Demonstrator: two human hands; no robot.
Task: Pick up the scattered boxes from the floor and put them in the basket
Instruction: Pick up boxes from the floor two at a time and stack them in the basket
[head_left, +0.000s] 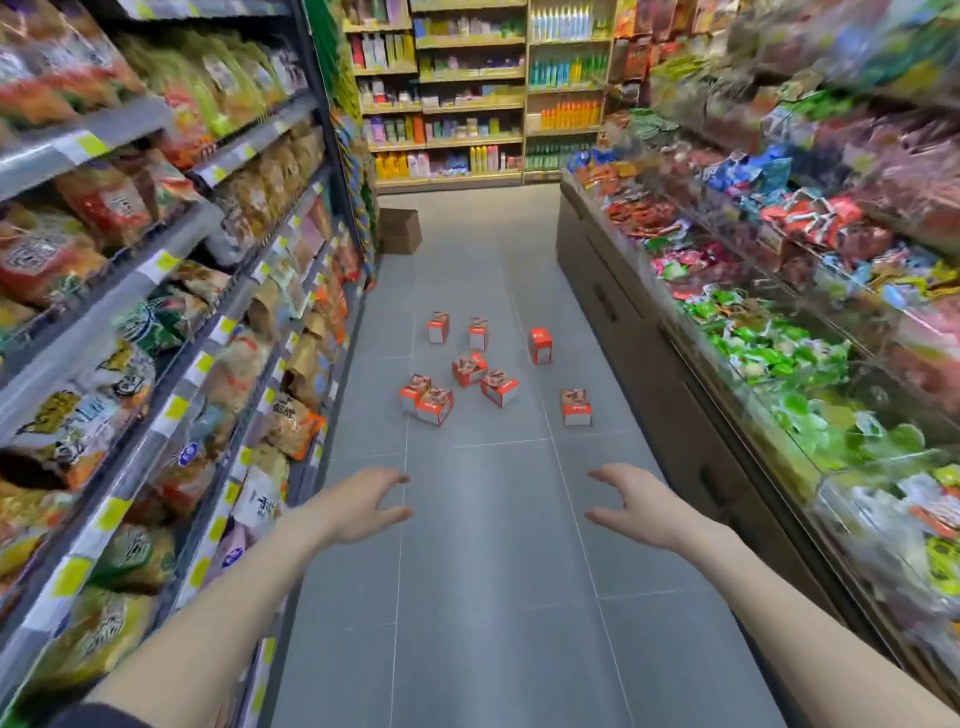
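Now both my left hand (363, 501) and right hand (631, 501) hang loosely spread, empty; red boxes (470, 369) lie ahead, so I must step closer.

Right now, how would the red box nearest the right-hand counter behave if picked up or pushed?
The red box looks like flat-faced printed carton: probably stiff, unlikely to roll. Standing taller than wide, it might tip if pushed.
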